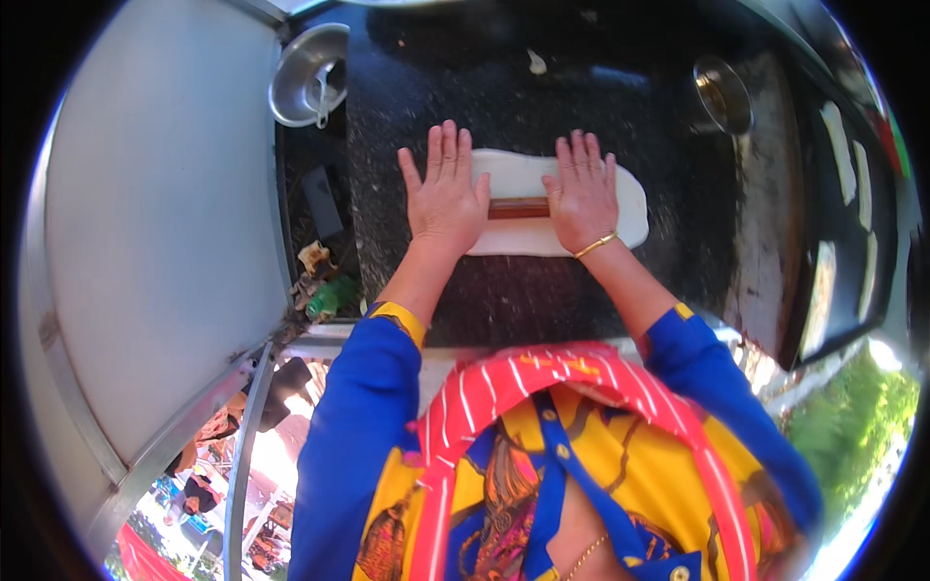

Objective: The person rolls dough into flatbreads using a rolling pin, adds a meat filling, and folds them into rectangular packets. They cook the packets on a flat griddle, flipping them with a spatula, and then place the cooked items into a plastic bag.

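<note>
A wooden rolling pin [519, 208] lies across a flattened slab of pale dough [512, 174] on a black speckled countertop [501, 298]. My left hand [449, 192] lies palm down over the pin's left end, fingers straight and pointing away from me. Over the right end is my right hand [583, 192], also flat, with a gold bangle at its wrist. Neither hand's fingers wrap around the pin. Both of its ends are hidden beneath my hands. The dough reaches out past my right hand as a rounded edge.
At the back left stands a steel bowl [298, 80] with a light-coloured utensil. A metal cup [723, 98] is at the back right. Long pale strips [839, 156] lie on a dark surface at the far right. A green bottle [330, 298] lies beside the left metal panel [174, 174].
</note>
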Motion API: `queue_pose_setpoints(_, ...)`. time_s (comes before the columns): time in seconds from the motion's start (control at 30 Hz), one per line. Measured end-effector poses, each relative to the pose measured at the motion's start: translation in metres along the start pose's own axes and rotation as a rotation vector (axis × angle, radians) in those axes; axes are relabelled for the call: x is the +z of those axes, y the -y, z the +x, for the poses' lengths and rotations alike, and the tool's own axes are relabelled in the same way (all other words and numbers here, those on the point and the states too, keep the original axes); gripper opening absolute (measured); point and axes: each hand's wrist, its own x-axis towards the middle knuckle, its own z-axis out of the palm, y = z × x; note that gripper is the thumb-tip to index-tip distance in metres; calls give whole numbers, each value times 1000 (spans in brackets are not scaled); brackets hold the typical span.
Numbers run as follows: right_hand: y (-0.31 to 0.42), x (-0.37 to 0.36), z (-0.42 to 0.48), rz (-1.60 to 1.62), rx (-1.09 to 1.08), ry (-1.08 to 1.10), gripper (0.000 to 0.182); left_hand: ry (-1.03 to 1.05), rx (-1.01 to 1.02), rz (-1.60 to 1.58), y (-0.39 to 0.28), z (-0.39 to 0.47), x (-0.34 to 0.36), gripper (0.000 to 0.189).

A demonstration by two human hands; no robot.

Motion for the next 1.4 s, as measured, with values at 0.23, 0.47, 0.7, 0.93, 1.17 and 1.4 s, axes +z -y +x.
queue_pose_setpoints(0.23, 36, -30, -101, 167, -96, -30, 48, 19, 124, -138, 0, -104, -25, 51)
queue_pose_setpoints(0.47, -5, -54, -130, 252, -72, -199, 47, -61, 228, -403, -32, -116, -28, 49)
queue_pose_setpoints(0.7, -79, -20, -81, -70, 191, -168, 49, -78, 188, -127, -98, -9, 5, 58)
queue_pose_setpoints(0.93, -110, -21, -17, -75, 144, -59, 49, -45, 16, 18, -112, 36, 22, 61)
queue_pose_setpoints(1.17, -139, -14, 64, -1, 74, -115, 47, -194, -78, 83, -112, 118, 22, 60)
queue_pose_setpoints(1.4, -127, -46, -39, 126, -107, 113, 47, 28, 22, -248, -131, -4, 7, 46)
